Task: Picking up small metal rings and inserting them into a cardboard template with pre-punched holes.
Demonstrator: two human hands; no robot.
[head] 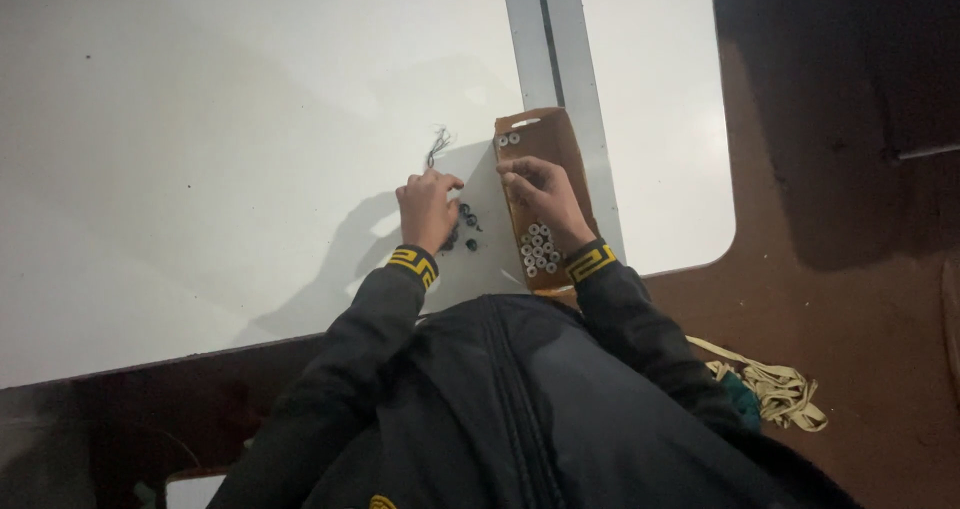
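A brown cardboard piece (pixel 556 139) lies on the white table (pixel 200 149), with several small white rings in a cluster (pixel 538 250) near its close end and two white rings (pixel 508 140) at its far end. My right hand (pixel 545 199) rests on the cardboard, fingers bent over its left edge. My left hand (pixel 428 207) lies on the table left of the cardboard, fingers curled; whether it holds something is hidden. A few small dark round parts (pixel 467 219) lie between the hands. A thin dark wire tuft (pixel 438 145) sits beyond the left hand.
A grey metal strip (pixel 545 29) runs across the table behind the cardboard. The table's rounded corner (pixel 720 239) is to the right. Beige straps (pixel 775 387) lie on the brown floor at lower right. My dark jacket fills the bottom.
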